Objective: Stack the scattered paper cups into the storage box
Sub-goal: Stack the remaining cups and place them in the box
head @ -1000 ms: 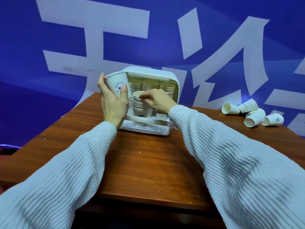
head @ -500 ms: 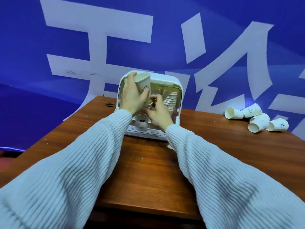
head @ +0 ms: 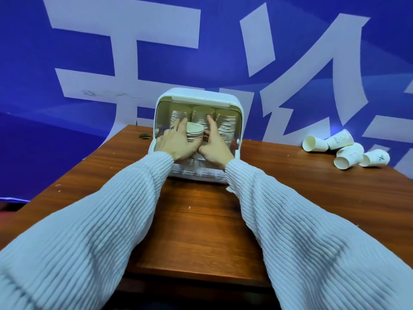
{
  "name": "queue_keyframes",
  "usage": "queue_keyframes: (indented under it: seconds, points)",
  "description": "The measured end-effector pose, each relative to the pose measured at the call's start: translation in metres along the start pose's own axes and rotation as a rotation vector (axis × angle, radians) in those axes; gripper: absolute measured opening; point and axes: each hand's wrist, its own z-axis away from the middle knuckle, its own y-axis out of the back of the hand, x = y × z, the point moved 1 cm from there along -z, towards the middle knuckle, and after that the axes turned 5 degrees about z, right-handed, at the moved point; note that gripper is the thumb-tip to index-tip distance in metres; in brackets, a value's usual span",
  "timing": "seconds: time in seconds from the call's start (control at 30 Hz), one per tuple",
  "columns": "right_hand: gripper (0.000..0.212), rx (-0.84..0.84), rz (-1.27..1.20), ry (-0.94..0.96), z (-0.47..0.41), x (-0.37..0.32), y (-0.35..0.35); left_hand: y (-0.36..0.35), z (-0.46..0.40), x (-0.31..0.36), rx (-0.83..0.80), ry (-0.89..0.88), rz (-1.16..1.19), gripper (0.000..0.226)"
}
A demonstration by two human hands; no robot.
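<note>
A white storage box (head: 196,101) is seen standing open at the far edge of a wooden table (head: 201,220), its front turned toward the camera. Three tall stacks of paper cups (head: 201,115) are ranged side by side along its back wall. A shorter stack of cups (head: 194,133) is held in front of them, inside the box. The left hand (head: 176,143) is laid against the left side of this short stack, with the fingers stretched forward and only lightly bent and the thumb brought in toward the stack's base. The right hand (head: 214,146) is placed against the stack's right side, its fingers nearly straight and pointing into the box, fingertips reaching up beside the middle tall stack. Whether the stack is actually gripped or merely steadied cannot be told. Both arms are covered by pale ribbed sleeves (head: 301,231). Four loose cups (head: 348,149) are left lying on their sides, clustered together on the table well to the right of the box. A blue wall banner with large white characters (head: 134,52) is seen behind the table.
</note>
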Motion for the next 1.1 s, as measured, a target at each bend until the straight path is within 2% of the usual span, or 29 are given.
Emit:
queue_keyframes:
  seconds: [0.07, 0.17, 0.27, 0.37, 0.57, 0.77, 1.1]
  points:
    - [0.099, 0.054, 0.008, 0.015, 0.005, 0.0, 0.005, 0.001, 0.005, 0.007, 0.109, -0.042, 0.059, 0.084]
    - [0.084, 0.138, 0.013, 0.021, 0.015, 0.009, 0.02, -0.004, 0.021, 0.031, 0.36, -0.264, 0.08, 0.063]
    - [0.067, 0.237, 0.022, 0.028, 0.031, 0.023, 0.048, -0.021, 0.028, 0.065, 0.423, -0.428, 0.142, 0.05]
    - [0.059, 0.309, 0.032, -0.021, 0.049, 0.051, 0.081, -0.05, 0.03, 0.106, 0.341, -0.463, 0.233, 0.043]
    - [0.057, 0.418, 0.141, -0.134, 0.089, 0.117, 0.16, -0.119, 0.031, 0.186, 0.136, -0.464, 0.343, 0.041]
    - [0.053, 0.515, 0.192, -0.25, 0.12, 0.171, 0.224, -0.178, 0.036, 0.257, 0.013, -0.447, 0.479, 0.038]
    - [0.055, 0.683, 0.249, -0.511, 0.117, 0.26, 0.288, -0.254, 0.026, 0.3, -0.153, -0.362, 0.576, 0.041]
